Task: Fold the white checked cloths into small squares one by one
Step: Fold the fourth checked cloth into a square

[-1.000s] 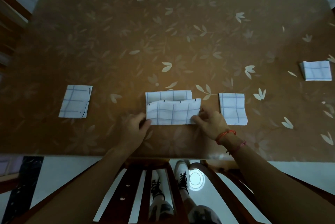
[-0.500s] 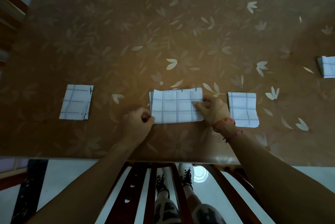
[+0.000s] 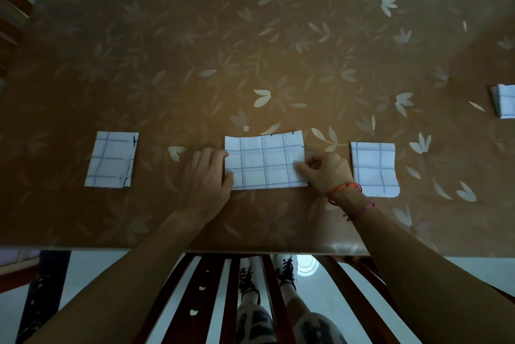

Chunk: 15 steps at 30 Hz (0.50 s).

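Fold's down now: the middle cloth [image 3: 264, 162] lies flat, a wide rectangle by the near edge of the table [image 3: 250, 37]. My left hand [image 3: 206, 176] presses its left edge, my right hand [image 3: 326, 173] pinches the right (crosswise fold next, I reckon).

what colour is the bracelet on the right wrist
Orange-red bracelet, with a thin pink cord just behind it on the forearm; the head view shows both.
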Motion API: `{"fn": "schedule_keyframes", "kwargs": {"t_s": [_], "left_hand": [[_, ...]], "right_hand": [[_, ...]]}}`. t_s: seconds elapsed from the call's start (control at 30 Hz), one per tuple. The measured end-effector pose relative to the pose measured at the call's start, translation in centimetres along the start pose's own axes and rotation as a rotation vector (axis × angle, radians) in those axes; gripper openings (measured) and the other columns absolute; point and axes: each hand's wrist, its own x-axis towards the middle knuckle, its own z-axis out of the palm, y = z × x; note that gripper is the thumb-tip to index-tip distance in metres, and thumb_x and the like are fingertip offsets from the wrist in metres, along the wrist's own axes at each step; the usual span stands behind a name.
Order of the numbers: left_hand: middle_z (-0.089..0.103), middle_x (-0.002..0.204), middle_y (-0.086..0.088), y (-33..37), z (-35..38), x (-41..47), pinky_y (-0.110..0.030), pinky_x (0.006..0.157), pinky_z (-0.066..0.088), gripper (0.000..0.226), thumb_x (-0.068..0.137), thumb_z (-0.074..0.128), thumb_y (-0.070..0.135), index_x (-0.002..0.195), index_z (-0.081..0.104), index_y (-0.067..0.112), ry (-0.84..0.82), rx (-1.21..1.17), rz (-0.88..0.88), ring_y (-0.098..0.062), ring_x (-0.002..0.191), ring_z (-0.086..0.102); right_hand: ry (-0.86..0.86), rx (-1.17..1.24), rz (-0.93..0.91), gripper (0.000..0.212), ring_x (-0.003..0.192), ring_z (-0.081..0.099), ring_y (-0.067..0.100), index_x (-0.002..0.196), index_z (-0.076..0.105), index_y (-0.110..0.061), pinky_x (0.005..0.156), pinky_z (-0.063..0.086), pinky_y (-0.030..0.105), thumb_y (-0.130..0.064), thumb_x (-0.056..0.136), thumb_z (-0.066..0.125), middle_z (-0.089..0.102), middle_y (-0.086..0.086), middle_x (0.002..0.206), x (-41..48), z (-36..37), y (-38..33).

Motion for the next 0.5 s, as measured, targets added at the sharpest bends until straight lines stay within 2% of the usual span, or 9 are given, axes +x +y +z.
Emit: {"fn": "schedule_keyframes", "kwargs": {"t_s": [0.1, 0.2, 0.27, 0.33, 0.37, 0.43, 0.5], "left_hand": [[0.053, 0.131, -0.011, -0.8, -0.1, 0.1, -0.04, 0.088, 0.047, 0.043, 0.092, 0.04, 0.025, 0.129, 0.053, 0.006, -0.137, 0.113, 0.177, -0.026, 0.119, 0.049], [0.041, 0.149, -0.011, -1.5, 0.1, 0.2, -0.042, 0.101, 0.041, 0.055, 0.095, 0.029, 0.033, 0.14, 0.044, 0.007, -0.277, 0.148, 0.199, -0.025, 0.137, 0.037], [0.036, 0.152, -0.01, -1.7, 0.2, 0.2, -0.042, 0.103, 0.039, 0.056, 0.096, 0.027, 0.034, 0.142, 0.042, 0.007, -0.318, 0.161, 0.208, -0.023, 0.141, 0.032], [0.033, 0.154, -0.009, -1.8, 0.3, 0.2, -0.041, 0.106, 0.036, 0.056, 0.096, 0.027, 0.035, 0.144, 0.04, 0.008, -0.321, 0.165, 0.219, -0.021, 0.143, 0.027], [0.031, 0.155, -0.008, -1.9, 0.3, 0.1, -0.041, 0.107, 0.034, 0.056, 0.096, 0.027, 0.035, 0.144, 0.04, 0.008, -0.321, 0.162, 0.223, -0.02, 0.144, 0.025], [0.029, 0.156, -0.009, -1.9, 0.3, 0.1, -0.041, 0.109, 0.032, 0.056, 0.097, 0.026, 0.035, 0.144, 0.04, 0.008, -0.324, 0.165, 0.232, -0.02, 0.145, 0.023], [0.029, 0.156, -0.009, -1.8, 0.2, 0.1, -0.043, 0.11, 0.032, 0.056, 0.097, 0.027, 0.034, 0.144, 0.04, 0.007, -0.33, 0.187, 0.236, -0.021, 0.145, 0.023]], "right_hand": [[-0.037, -0.035, -0.02, 0.036, 0.063, 0.054, 0.014, 0.074, 0.068, -0.013, 0.05, 0.037, 0.02, -0.046, 0.086, 0.064, 0.062, 0.0, 0.068, -0.1, -0.2, 0.0], [-0.077, -0.021, -0.052, 0.036, 0.068, 0.059, 0.017, 0.074, 0.066, -0.012, 0.056, 0.045, 0.025, -0.047, 0.084, 0.066, 0.064, 0.0, 0.07, -0.1, -0.3, 0.2], [-0.101, 0.031, -0.043, 0.033, 0.078, 0.063, 0.017, 0.086, 0.07, -0.015, 0.068, 0.054, 0.031, -0.047, 0.083, 0.068, 0.069, -0.001, 0.081, 0.0, -0.4, 0.2], [-0.114, 0.108, -0.006, 0.034, 0.086, 0.063, 0.015, 0.101, 0.071, -0.017, 0.078, 0.055, 0.034, -0.045, 0.082, 0.07, 0.068, -0.004, 0.092, 0.2, -0.4, 0.1], [-0.117, 0.117, 0.009, 0.033, 0.085, 0.063, 0.016, 0.102, 0.071, -0.016, 0.079, 0.055, 0.035, -0.043, 0.083, 0.07, 0.068, -0.003, 0.092, 0.3, -0.4, 0.1], [-0.115, 0.05, 0.017, 0.031, 0.078, 0.063, 0.023, 0.088, 0.072, -0.009, 0.073, 0.055, 0.037, -0.039, 0.085, 0.068, 0.071, 0.006, 0.083, 0.4, -0.3, 0.1], [-0.12, -0.02, 0.019, 0.037, 0.07, 0.059, 0.027, 0.076, 0.067, -0.003, 0.065, 0.049, 0.035, -0.038, 0.086, 0.065, 0.065, 0.012, 0.071, 0.3, -0.4, -0.1]]}}
